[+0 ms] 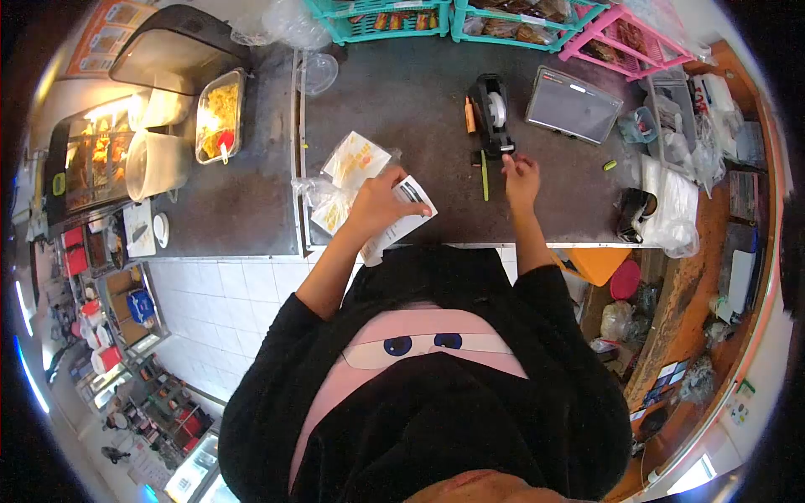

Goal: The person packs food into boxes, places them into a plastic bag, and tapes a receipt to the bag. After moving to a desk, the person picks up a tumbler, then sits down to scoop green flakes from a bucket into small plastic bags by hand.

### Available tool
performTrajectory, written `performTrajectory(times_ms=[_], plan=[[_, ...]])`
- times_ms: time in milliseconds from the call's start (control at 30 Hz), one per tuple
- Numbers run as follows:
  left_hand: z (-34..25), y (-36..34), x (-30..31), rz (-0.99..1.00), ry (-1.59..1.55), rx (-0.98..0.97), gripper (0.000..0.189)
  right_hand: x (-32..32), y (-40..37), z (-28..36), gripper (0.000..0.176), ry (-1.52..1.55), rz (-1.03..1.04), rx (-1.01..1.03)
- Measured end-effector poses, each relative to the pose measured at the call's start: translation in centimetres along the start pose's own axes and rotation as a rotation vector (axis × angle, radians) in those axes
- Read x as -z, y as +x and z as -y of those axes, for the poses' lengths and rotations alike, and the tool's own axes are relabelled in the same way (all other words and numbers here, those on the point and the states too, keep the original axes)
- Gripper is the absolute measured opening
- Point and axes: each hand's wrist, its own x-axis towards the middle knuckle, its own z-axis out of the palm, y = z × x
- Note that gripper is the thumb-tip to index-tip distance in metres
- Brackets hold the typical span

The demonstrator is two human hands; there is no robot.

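My left hand (381,204) grips a white paper packet (401,220) near the counter's front edge. Clear plastic bags of yellow food (352,163) lie just left of that hand. My right hand (520,178) reaches to the front end of a black tape dispenser (493,111), fingers pinched at its cutter; whether tape is between them I cannot tell. A green pen (484,174) lies between my hands. An orange marker (470,116) rests left of the dispenser.
A grey tablet (573,106) lies at the right of the dark counter (419,84). Teal and pink baskets (470,17) line the back. A metal tray of food (220,113) and tubs sit left. Plastic bags (671,205) pile at right.
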Motion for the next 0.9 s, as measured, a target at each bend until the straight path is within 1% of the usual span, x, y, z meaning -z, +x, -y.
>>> performTrajectory(times_ms=[33, 100, 167, 200, 233, 267, 300, 333, 400, 433, 467, 533, 567, 600, 633, 667, 700, 767, 800, 867, 900], plan=[[0.0, 0.0, 0.0, 0.002, 0.02, -0.016, 0.072, 0.1, 0.5, -0.1, 0.039, -0.182, -0.018, 0.136], [0.4, -0.6, 0.5, 0.0, 0.069, -0.039, 0.077, 1.9, 0.1, 0.2, 0.035, -0.567, -0.03, 0.485], [1.0, -0.7, 1.1, -0.013, 0.118, -0.066, 0.081, 1.2, 0.6, -2.0, 0.045, -0.375, 0.229, 0.104], [1.8, -0.5, 1.2, 0.033, 0.103, -0.038, 0.082, -0.2, -0.5, -1.8, 0.041, -0.09, 0.198, -0.071], [2.0, -0.9, 1.5, 0.046, 0.109, -0.022, 0.082, 0.2, -1.9, 2.4, 0.037, 0.076, 0.341, -0.013], [1.7, -1.2, 1.9, 0.066, 0.115, -0.006, 0.083, 1.5, -3.2, 9.2, 0.034, 0.243, 0.478, 0.037], [1.4, -1.3, 2.4, 0.082, 0.126, -0.001, 0.083, 1.8, -4.8, 14.6, 0.03, 0.349, 0.677, 0.07], [1.3, -1.6, 2.5, 0.109, 0.145, 0.018, 0.083, 1.7, -5.9, 18.5, 0.027, 0.458, 0.871, 0.111], [1.4, -2.5, 2.6, 0.101, 0.168, -0.057, 0.083, 0.5, -7.1, 22.7, 0.027, -0.013, 0.87, 0.578], [1.6, -3.0, 2.8, 0.092, 0.182, -0.097, 0.083, -0.1, -7.3, 23.6, 0.028, -0.255, 0.843, 0.81], [2.0, -3.6, 3.0, 0.09, 0.188, -0.131, 0.074, -0.9, -7.1, 23.6, 0.028, -0.338, 0.815, 0.814], [5.8, -4.4, 2.1, -0.043, 0.244, -0.086, 0.067, -3.6, -5.6, 23.4, 0.029, -0.502, 0.758, 0.832], [7.3, -5.1, 2.0, -0.111, 0.268, -0.056, 0.064, -4.6, -4.9, 23.9, 0.029, -0.485, 0.758, 0.841], [7.4, -6.3, 3.2, -0.105, 0.2, 0.023, 0.054, -5.6, -4.4, 24.3, 0.029, -0.468, 0.762, 0.844], [8.6, -7.0, 3.9, -0.091, 0.106, 0.105, 0.051, -6.6, -3.7, 24.7, 0.029, -0.449, 0.762, 0.843], [9.7, -7.8, 4.7, -0.101, 0.032, 0.171, 0.047, -8.1, -2.8, 24.5, 0.035, -0.492, 0.757, 0.899], [10.9, -8.6, 5.2, -0.109, -0.044, 0.237, 0.044, -9.5, -2.4, 24.1, 0.037, -0.482, 0.763, 0.903], [14.5, -9.2, 5.0, -0.161, -0.029, 0.222, 0.041, -11.9, -2.0, 24.1, 0.042, -0.461, 0.774, 0.913], [15.2, -9.4, 5.0, -0.189, -0.021, 0.216, 0.039, -12.6, -1.9, 24.7, 0.041, -0.524, 0.84, 0.808], [16.1, -9.9, 4.1, -0.247, -0.139, 0.21, 0.038, -13.5, -1.9, 25.5, 0.04, -0.644, 0.967, 0.589], [15.8, -10.0, 3.9, -0.275, -0.198, 0.202, 0.037, -13.5, -1.8, 26.0, 0.04, -0.682, 0.961, 0.478]])
